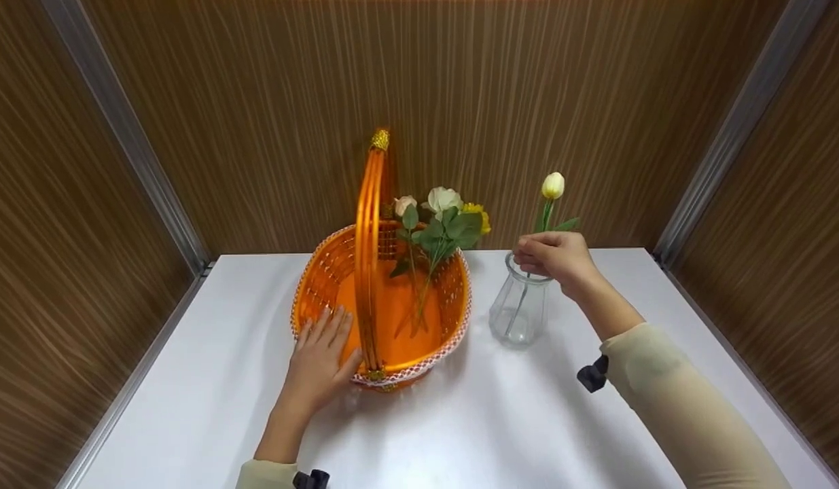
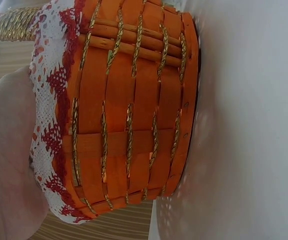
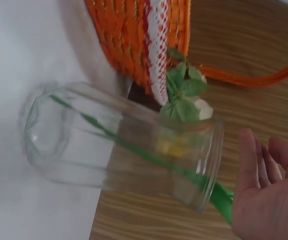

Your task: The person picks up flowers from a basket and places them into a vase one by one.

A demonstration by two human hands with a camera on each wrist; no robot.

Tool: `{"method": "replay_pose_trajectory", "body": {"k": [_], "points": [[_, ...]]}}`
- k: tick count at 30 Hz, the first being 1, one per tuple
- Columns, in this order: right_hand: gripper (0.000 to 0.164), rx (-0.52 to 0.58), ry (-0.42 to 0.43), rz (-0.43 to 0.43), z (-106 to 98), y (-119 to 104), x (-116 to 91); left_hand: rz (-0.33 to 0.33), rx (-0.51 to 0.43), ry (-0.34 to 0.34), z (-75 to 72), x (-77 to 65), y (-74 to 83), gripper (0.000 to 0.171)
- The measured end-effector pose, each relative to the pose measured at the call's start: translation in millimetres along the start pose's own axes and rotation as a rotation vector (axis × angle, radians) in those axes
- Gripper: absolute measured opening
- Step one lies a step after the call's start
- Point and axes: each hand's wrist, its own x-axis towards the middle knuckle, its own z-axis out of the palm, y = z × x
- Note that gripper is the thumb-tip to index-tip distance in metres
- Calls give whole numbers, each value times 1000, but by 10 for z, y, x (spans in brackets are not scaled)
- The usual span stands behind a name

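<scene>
Tulip (image 1: pixel 553 185) stem slants down inside the glass vase (image 1: pixel 501 312), bloom above its mouth. Right hand (image 1: pixel 558 258) is beside the stem; can't tell if its fingers pinch it. Left hand (image 1: pixel 320 370) rests on the basket (image 1: pixel 324 278) rim, fingers straight, not gripping. Risks: catching leaves or bumping the vase could tip it on the tabletop (image 1: pixel 460 435); uneven left-hand pressure could tilt the basket, shifting its flowers (image 1: pixel 443 198).

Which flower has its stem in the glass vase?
The pale yellow tulip, above the right hand; the white rose, pinkish rose and bright yellow flower are at the orange basket.
</scene>
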Motion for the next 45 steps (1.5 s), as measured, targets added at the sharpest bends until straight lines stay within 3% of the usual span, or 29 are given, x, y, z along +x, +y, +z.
{"method": "replay_pose_trajectory", "body": {"k": [10, 18, 30, 38, 45], "points": [[37, 197, -106, -12, 427, -7, -37, 1, 7, 14, 6, -16, -11, 66], [39, 227, -202, -33, 781, 94, 4, 1, 12, -9, -13, 22, 10, 66], [49, 484, -233, 127, 1245, 322, 156, 0, 16, 0, 14, -5, -7, 66], [49, 656, -202, 262, 1513, 384, 208, 10, 11, 17, 15, 13, -5, 65], [53, 699, -151, 324, 1682, 469, 241, 0, 16, 4, 14, 3, -7, 66]]}}
